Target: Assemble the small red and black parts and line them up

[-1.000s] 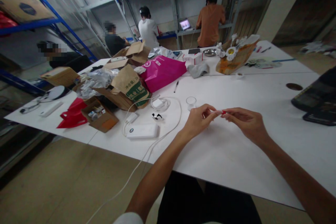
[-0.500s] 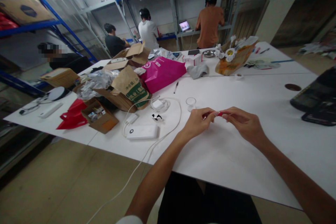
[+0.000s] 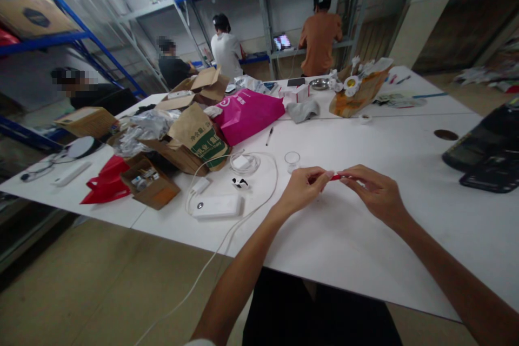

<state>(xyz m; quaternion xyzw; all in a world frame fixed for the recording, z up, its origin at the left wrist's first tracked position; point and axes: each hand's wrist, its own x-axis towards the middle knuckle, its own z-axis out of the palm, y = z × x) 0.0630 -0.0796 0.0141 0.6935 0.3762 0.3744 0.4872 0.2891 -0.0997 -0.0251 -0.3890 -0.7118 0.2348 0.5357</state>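
Between my two hands is a small red piece (image 3: 335, 177), too small and too covered by fingers to name. My left hand (image 3: 305, 188) pinches its left end between thumb and fingertips. Its right end is pinched by my right hand (image 3: 375, 186) in the same way. Both hands hover just above the white table (image 3: 344, 259). A clear round cup (image 3: 292, 160) stands just beyond my left hand. Left of that lies a small black and white object (image 3: 240, 184), whose kind I cannot make out.
A white power bank (image 3: 217, 206) and a looped white cable (image 3: 277, 173) lie to the left. Behind them are a magenta bag (image 3: 249, 116), a paper sack (image 3: 200, 135) and an open cardboard box (image 3: 150, 184). A black bag (image 3: 486, 146) sits at right. Several people work farther back.
More of the red piece shows between my fingertips, which are slightly farther apart. The whole view has shifted a little, moving the scene slightly left. Both hands keep their pinch.
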